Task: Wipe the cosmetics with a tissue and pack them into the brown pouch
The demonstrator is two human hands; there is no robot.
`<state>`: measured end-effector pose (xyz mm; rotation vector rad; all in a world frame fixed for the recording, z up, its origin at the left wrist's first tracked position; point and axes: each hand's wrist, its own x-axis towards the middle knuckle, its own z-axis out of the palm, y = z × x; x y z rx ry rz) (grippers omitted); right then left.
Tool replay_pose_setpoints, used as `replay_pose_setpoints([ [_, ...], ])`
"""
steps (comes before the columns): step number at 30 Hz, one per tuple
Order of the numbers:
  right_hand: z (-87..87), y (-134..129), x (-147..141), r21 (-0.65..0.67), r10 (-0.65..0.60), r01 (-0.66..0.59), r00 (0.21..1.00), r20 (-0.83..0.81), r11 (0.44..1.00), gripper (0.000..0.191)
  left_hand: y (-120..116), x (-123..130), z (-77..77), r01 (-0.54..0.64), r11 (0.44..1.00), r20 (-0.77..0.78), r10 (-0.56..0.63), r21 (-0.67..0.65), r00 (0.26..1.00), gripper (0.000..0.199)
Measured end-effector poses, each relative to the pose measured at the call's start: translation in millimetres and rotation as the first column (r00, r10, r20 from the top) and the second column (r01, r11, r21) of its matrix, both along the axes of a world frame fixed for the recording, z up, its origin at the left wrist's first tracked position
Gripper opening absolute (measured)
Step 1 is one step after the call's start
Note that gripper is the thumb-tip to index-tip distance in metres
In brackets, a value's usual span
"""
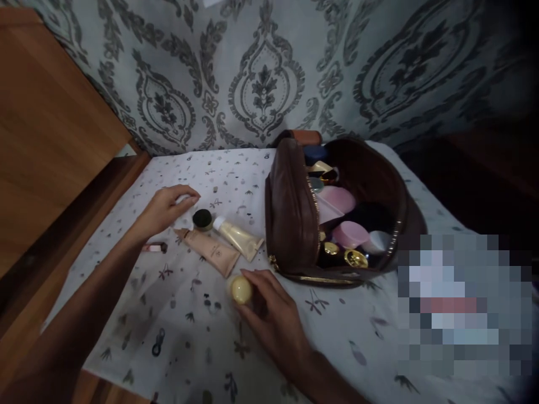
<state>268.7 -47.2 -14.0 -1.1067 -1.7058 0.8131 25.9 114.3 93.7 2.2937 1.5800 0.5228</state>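
Observation:
My right hand (pixel 273 317) grips a small pale-yellow round container (pixel 241 290) between thumb and fingers, low over the patterned cloth. My left hand (pixel 170 206) rests near a small jar with a dark top (pixel 202 219); its thumb and fingers are apart and hold nothing. Beside that jar lie a beige squeeze tube (pixel 213 253) and a pale gold tube with a white cap (pixel 240 238). Under my left forearm, a small pink tube with a dark end (pixel 155 247) is partly hidden. To the right stands an unzipped brown cosmetics bag (pixel 290 207).
Inside the bag are pink items (pixel 350 234), gold caps (pixel 356 258) and a white piece (pixel 378 242). A wooden panel (pixel 54 129) borders the left side. Patterned fabric (pixel 265 84) hangs behind. At right, a blurred-out patch (pixel 463 306) covers something on the cloth.

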Motion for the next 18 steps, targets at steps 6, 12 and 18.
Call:
replay_pose_setpoints([
  [6, -8.0, 2.3, -2.1, -0.006, 0.015, -0.015, 0.995, 0.099, 1.0, 0.036, -17.2, -33.9, -6.6, -0.061, 0.995, -0.151, 0.072, 0.078, 0.986, 0.041],
  [12, -9.4, 2.8, -3.5, -0.004, 0.023, -0.023, 0.988, 0.154, 1.0, 0.033, -56.9, -76.4, -12.0, -0.158, 0.984, -0.258, 0.133, -0.079, 0.957, 0.047],
  [18, -4.0, 1.3, -6.7, -0.027, 0.035, -0.03, 0.976, 0.216, 0.999, 0.038, -91.1, -99.2, -40.1, -0.123, 0.983, -0.266, 0.084, -0.137, 0.96, 0.047],
])
